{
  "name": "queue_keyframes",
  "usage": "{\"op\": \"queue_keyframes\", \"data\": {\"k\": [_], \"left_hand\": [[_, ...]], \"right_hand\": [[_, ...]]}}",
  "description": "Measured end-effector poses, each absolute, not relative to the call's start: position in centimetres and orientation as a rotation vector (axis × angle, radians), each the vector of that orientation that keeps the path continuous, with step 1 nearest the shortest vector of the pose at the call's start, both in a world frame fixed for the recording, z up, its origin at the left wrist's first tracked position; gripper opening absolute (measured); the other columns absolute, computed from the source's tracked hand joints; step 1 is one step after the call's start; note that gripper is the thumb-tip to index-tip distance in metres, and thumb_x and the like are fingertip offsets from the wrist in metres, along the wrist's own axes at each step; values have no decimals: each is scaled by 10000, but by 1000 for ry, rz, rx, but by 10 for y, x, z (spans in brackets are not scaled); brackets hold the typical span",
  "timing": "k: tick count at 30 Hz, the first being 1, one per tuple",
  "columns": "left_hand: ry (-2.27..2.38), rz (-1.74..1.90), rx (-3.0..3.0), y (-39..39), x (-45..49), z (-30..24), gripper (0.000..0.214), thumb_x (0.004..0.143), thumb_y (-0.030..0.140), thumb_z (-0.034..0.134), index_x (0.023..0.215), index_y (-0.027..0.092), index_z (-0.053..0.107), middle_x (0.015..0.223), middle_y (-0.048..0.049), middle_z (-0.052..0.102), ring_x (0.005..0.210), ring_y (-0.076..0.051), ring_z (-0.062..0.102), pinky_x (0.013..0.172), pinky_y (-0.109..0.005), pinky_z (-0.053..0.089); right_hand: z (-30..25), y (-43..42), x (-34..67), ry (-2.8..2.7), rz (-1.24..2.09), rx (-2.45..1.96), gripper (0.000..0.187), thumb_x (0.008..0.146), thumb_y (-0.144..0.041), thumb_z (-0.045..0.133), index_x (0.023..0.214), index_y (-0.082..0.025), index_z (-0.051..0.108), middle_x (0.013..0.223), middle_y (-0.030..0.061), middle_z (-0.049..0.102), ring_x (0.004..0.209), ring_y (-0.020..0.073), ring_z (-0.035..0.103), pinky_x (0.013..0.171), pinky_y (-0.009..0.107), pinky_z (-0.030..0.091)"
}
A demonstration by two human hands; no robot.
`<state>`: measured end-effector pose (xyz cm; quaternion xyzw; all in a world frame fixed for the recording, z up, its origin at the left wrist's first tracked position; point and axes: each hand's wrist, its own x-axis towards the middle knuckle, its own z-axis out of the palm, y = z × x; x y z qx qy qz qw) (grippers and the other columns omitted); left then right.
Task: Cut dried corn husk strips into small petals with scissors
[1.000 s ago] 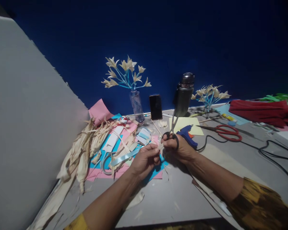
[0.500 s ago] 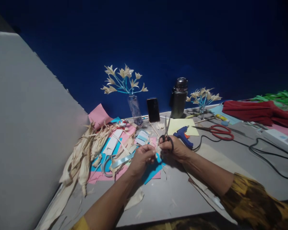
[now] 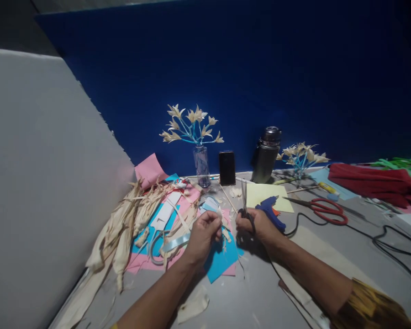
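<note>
Finger and thumb of my left hand (image 3: 202, 235) are pinched on a small pale piece (image 3: 218, 211) that looks like dried husk; the fingers partly hide it. My right hand (image 3: 262, 228) is closed round the handles of black scissors (image 3: 249, 220), whose blades point up and away from me. A short gap separates the two hands. Under and beside them lie a blue paper sheet (image 3: 221, 265) and small husk scraps. A blue glue gun (image 3: 271, 212) rests just beyond my right hand.
Dried corn husks (image 3: 118, 237) are heaped at left by a pale partition. Behind stand a glass vase (image 3: 201, 167) of husk flowers, a phone (image 3: 227, 168) and a dark flask (image 3: 267, 155). Red-handled scissors (image 3: 329, 211), a black cable (image 3: 358, 233) and red cloth (image 3: 370, 183) lie at right.
My hands have drawn apart; the right hand with the scissors has moved away from the left. The camera has tilted, so the tabletop things sit lower and further right in view.
</note>
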<state>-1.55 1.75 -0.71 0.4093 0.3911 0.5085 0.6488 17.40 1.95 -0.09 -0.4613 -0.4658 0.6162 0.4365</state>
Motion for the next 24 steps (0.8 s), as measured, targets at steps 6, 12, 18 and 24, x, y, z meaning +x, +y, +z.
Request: {"op": "queue_keyframes", "data": {"k": [6,12,18,24], "left_hand": [[735,1052,952,3,-9,1,283,724,340,820,735,164,599,935,-51,665,778,-147,619,671,-250,478],[543,899,808,-5,-2,1,299,731,385,805,867,152,674,825,-81,676,661,-185,636,567,-276,480],[567,924,740,-5,-5,10,264,733,330,804,901,140,733,946,-103,709,611,-126,594,682,-318,541],[586,947,708,-10,-4,18,278,696,320,838,887,142,744,1087,-140,701,934,-252,670,835,-363,535]], "right_hand": [[-8,13,168,-1328,1760,-978,255,701,-328,770,658,-123,625,560,2,589,480,80,468,465,202,340],[-5,11,167,-1393,1954,-817,209,675,-279,796,769,-129,684,601,-29,607,431,58,471,378,159,295],[-14,16,168,-1363,2003,-706,290,677,-371,823,726,-105,718,610,-1,610,492,71,500,478,189,393],[-21,18,170,-1268,2084,-662,221,629,-275,806,704,-127,661,585,-5,618,491,90,522,500,205,387]]}}
